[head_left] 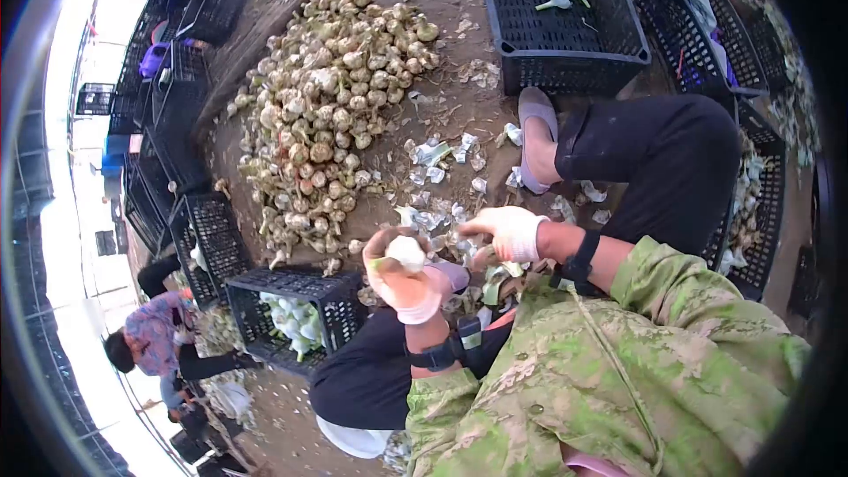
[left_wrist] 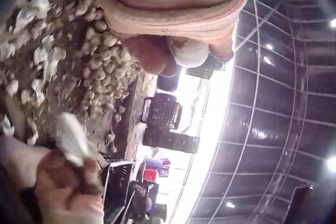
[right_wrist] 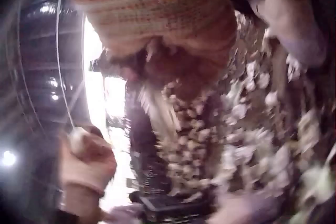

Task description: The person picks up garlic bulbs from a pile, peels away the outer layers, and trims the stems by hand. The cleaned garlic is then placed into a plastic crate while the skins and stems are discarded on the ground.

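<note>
My left hand (head_left: pixel 408 283), in a pale glove with bare fingertips, grips a white garlic bulb (head_left: pixel 406 253) in the head view. The bulb also shows white between the left fingers in the left wrist view (left_wrist: pixel 190 53). My right hand (head_left: pixel 511 234), gloved the same way, is a little to the right of it, fingers curled. A pale strip of garlic skin (left_wrist: pixel 71 136) stands out from the right fingertips in the left wrist view. In the right wrist view that strip (right_wrist: pixel 158 109) is blurred below the fingers.
A large heap of unpeeled garlic (head_left: pixel 327 106) lies ahead, with peeled skins (head_left: pixel 430 155) scattered between my feet. A black crate (head_left: pixel 574 60) with a few white bulbs stands at the top; another crate (head_left: pixel 340 300) at lower left holds many. Another person (head_left: pixel 157 336) sits at far left.
</note>
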Demonstrator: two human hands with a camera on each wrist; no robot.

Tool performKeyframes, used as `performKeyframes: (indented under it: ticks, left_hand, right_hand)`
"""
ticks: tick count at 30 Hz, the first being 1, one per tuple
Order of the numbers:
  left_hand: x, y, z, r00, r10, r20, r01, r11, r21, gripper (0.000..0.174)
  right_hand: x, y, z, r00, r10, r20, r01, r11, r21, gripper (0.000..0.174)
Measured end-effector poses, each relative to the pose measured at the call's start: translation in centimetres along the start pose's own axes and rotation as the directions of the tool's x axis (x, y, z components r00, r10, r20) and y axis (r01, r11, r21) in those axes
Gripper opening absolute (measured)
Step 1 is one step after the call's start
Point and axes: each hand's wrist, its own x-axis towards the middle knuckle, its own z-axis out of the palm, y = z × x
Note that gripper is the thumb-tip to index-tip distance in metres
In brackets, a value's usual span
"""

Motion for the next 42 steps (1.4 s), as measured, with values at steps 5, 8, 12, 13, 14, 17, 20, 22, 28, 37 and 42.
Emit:
performKeyframes:
  ticks: [5, 8, 12, 13, 14, 17, 20, 22, 28, 37, 42]
  left_hand:
    - [-3.0, -1.7, 2.4, 0.966, 0.035, 0.255, -0.134, 0.915, 0.382, 0.106]
    - [-2.2, 0.4, 1.2, 0.994, -0.090, 0.067, 0.045, 0.867, 0.496, 0.053]
    - [-1.3, 2.4, 1.3, 0.888, 0.104, 0.448, -0.459, 0.268, 0.847, 0.020]
    - [-1.3, 2.1, 1.4, 0.900, 0.083, 0.427, -0.433, 0.277, 0.858, 0.018]
    - [-1.4, 1.9, 1.5, 0.901, 0.082, 0.425, -0.430, 0.277, 0.859, 0.018]
    - [-1.4, 0.7, 1.6, 0.891, 0.060, 0.450, -0.454, 0.156, 0.877, 0.014]
    - [-1.2, -0.2, 1.9, 0.878, 0.049, 0.477, -0.477, 0.171, 0.862, 0.009]
    - [-1.0, -0.4, 1.3, 0.854, 0.081, 0.513, -0.519, 0.174, 0.837, 0.007]
    - [0.0, -1.5, -2.8, 0.925, -0.375, -0.062, 0.371, 0.855, 0.362, 0.013]
    - [-2.2, 1.6, 2.7, 0.958, -0.225, 0.179, -0.115, 0.270, 0.956, 0.033]
    - [-2.0, -0.4, 2.3, 0.929, -0.268, 0.254, -0.150, 0.355, 0.923, 0.012]
  right_hand:
    - [-0.2, -2.4, -0.1, 0.998, 0.044, 0.035, -0.045, 0.265, 0.963, 0.040]
    - [0.1, -1.4, -0.3, 0.995, 0.052, -0.089, 0.068, 0.308, 0.949, 0.047]
    - [0.6, -1.2, 0.0, 0.986, 0.084, -0.146, 0.103, 0.382, 0.918, 0.053]
    - [0.6, -1.3, 0.2, 0.987, 0.081, -0.137, 0.096, 0.381, 0.920, 0.053]
    - [0.5, -1.3, 0.2, 0.979, 0.098, -0.181, 0.104, 0.524, 0.846, 0.052]
    - [0.3, -0.8, -0.1, 0.963, 0.112, -0.246, 0.098, 0.705, 0.702, 0.051]
    - [-0.1, -0.1, -0.3, 0.962, 0.093, -0.258, 0.100, 0.756, 0.646, 0.051]
    - [-0.3, 0.3, -0.5, 0.992, 0.102, -0.068, 0.009, 0.496, 0.868, 0.050]
    - [-0.9, 0.5, -1.1, 0.995, -0.024, -0.100, 0.103, 0.269, 0.958, 0.058]
    - [-0.1, 0.2, -0.4, 0.954, 0.198, -0.226, 0.057, 0.619, 0.783, 0.048]
    - [-0.6, -0.5, -0.9, 0.917, 0.051, -0.396, 0.137, 0.891, 0.432, 0.047]
